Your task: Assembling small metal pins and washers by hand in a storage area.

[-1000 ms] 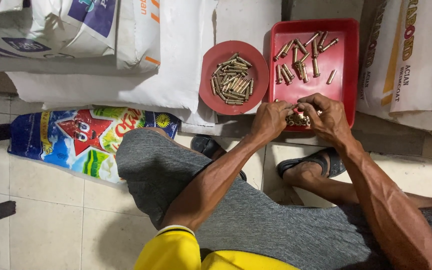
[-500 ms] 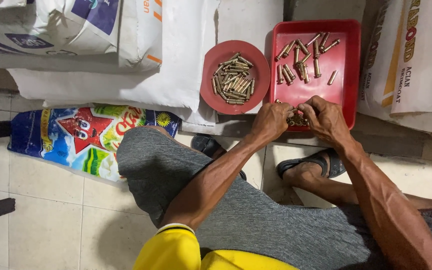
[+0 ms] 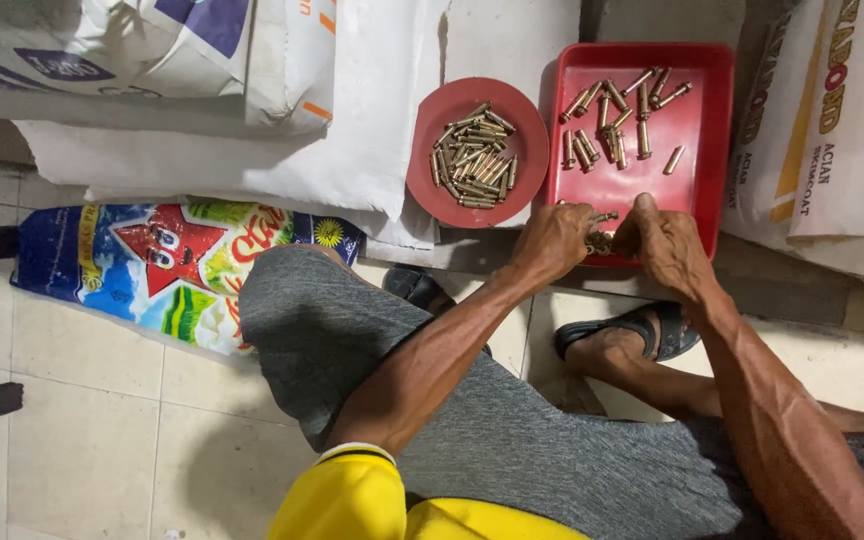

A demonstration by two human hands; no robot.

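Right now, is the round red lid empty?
No, the round red lid holds a pile of small brass pieces.

Bare forearms, lean and sinewy, veins standing out. Left hand (image 3: 552, 243) and right hand (image 3: 667, 245) ungloved, no rings or watch showing. Yellow short sleeve (image 3: 352, 497) with dark-and-white trim at the cuff, bottom centre. Grey heathered shorts (image 3: 432, 400) across mid-frame. Black strap sandals (image 3: 652, 330) on both feet, centre right.
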